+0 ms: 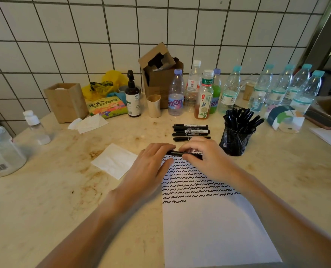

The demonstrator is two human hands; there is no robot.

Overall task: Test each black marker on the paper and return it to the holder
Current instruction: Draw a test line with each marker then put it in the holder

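Both my hands hold one black marker (177, 153) level over the top edge of the white paper (215, 229). My left hand (151, 163) grips its left end, and my right hand (205, 157) grips its right part. The paper carries many rows of black squiggles (189, 182) on its upper half. Behind my hands several black markers (190, 131) lie side by side on the counter. To the right stands the black mesh holder (236, 142), filled with several more black markers (242, 118). I cannot tell whether the held marker is capped.
A folded white tissue (115, 160) lies left of the paper. Many bottles (205, 93), a cardboard box (160, 74), a beige cup (154, 106) and a wooden box (67, 101) line the tiled wall. A glass jar (2, 151) stands at far left.
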